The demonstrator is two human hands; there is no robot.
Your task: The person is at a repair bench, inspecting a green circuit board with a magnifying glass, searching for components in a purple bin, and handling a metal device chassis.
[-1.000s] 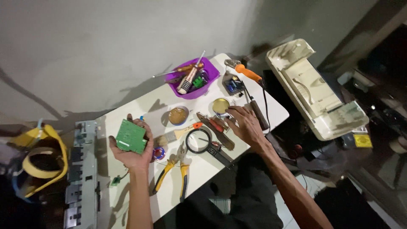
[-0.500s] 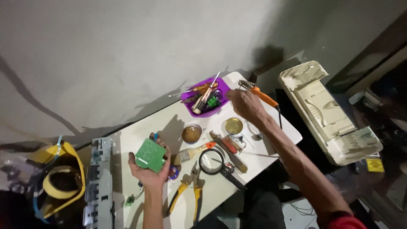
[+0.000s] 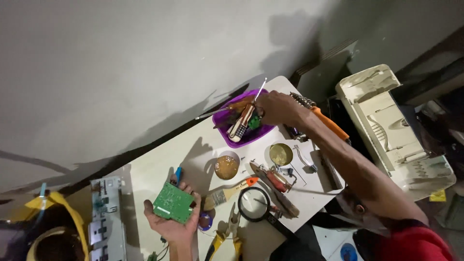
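Observation:
My left hand [image 3: 173, 223] holds a small green circuit board [image 3: 172, 202] flat above the near left part of the white table [image 3: 153, 163]. My right hand [image 3: 273, 107] is stretched to the far side, its fingers closed among the tools in a purple tray [image 3: 224, 120]. The tray holds several screwdrivers, and one thin shaft [image 3: 260, 90] sticks up beside my fingers. Which tool the hand grips is hidden.
On the table lie two round tins [image 3: 226, 167] [image 3: 281, 154], a paintbrush [image 3: 231, 191], a magnifying glass [image 3: 254, 205], yellow-handled pliers [image 3: 224, 240] and an orange-handled soldering iron [image 3: 325, 119]. A cream printer [image 3: 394, 129] stands at the right. A grey metal part [image 3: 105, 217] and yellow tape [image 3: 58, 215] lie at the left.
My right hand has gone from the table's middle to the far side and into the purple tray. The left hand still holds the green board. The view has shifted.

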